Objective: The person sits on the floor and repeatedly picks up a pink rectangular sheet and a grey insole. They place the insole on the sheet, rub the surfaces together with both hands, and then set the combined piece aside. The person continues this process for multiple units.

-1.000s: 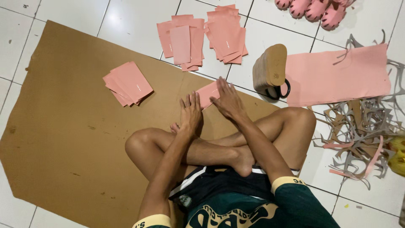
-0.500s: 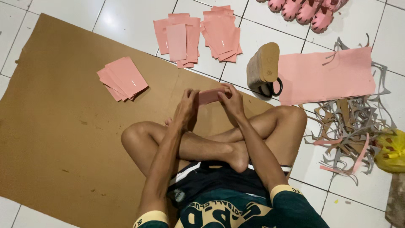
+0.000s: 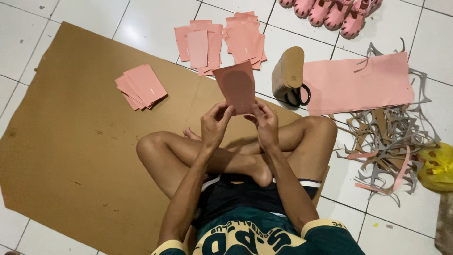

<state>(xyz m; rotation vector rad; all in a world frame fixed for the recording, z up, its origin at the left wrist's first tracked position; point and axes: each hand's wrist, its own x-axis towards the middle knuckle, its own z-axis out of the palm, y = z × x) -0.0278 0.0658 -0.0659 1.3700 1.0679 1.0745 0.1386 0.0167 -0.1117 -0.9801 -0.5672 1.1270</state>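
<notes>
The person sat cross-legged on a large brown cardboard sheet (image 3: 71,141) laid over white floor tiles, and everything else can be placed from that sheet. Above its near right part, both hands held up a pink rectangular piece (image 3: 236,86) bearing a darker sole-shaped patch. The left hand (image 3: 214,126) pinched the piece's lower left edge between thumb and fingertips, and the right hand (image 3: 265,126) gripped its lower right edge the same way, so both were closed on it, close together but not touching each other. The piece stood nearly upright, tilted slightly, clear of the sheet. On the sheet's upper middle lay a small stack of pink pieces (image 3: 141,86), fanned a little. Just beyond the sheet's far edge, on the tiles, lay two looser piles of pink pieces (image 3: 219,40), partly overlapping. At the sheet's far right corner stood a tan sole-shaped block (image 3: 289,73) with a black loop against it, touching a large pink sheet (image 3: 361,82). Further right of that lay a heap of grey and pink cut-out scraps (image 3: 387,141), and past it a yellow bag (image 3: 436,166). Pink sandals (image 3: 330,12) sat farthest from the sheet, at the top.
</notes>
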